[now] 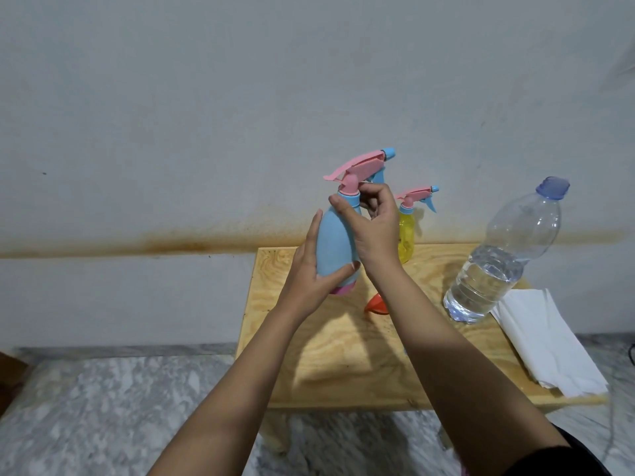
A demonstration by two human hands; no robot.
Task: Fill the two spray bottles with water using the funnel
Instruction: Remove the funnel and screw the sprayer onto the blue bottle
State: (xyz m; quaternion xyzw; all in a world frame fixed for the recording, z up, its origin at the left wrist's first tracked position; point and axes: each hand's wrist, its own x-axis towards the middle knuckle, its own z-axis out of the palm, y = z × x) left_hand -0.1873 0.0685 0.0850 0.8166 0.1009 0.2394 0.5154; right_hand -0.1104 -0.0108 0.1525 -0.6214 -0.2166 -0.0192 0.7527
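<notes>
The left hand [311, 271] is gripping the blue spray bottle [335, 245], the right hand [376, 225] pinching its collar [349, 200]; twisting could be loosening that grip, dropping it.

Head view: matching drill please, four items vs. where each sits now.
Items: 1 blue spray bottle; 2 yellow spray bottle; 3 funnel; 4 water bottle.
States: A lying on the table, partly hidden; B gripped by left hand and right hand; C standing beside the white paper; D at the table's back edge.
Pairs: 1-B; 2-D; 3-A; 4-C.
</notes>
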